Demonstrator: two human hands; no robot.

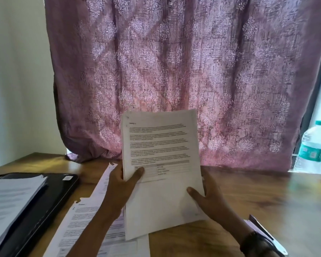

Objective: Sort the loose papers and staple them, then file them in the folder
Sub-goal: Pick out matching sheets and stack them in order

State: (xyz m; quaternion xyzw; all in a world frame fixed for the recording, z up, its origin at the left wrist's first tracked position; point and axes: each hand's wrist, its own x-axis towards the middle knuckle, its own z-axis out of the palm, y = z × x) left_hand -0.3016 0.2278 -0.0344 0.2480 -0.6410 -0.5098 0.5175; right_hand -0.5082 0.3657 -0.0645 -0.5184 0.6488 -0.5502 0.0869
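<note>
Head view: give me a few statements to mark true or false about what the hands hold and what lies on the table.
1. The left hand and the right hand both hold the paper stack. True.
2. The water bottle stands at the far left. False: it stands at the far right, beside the curtain.
3. Loose papers lie flat on the table. True.
4. The black folder is bare. False: sheets lie on it.

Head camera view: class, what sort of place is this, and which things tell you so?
Probably a home study corner or small office by a window: a brown wooden desk, a patterned pink fabric curtain behind it, and a black flat folder with printed white papers on it.
</note>
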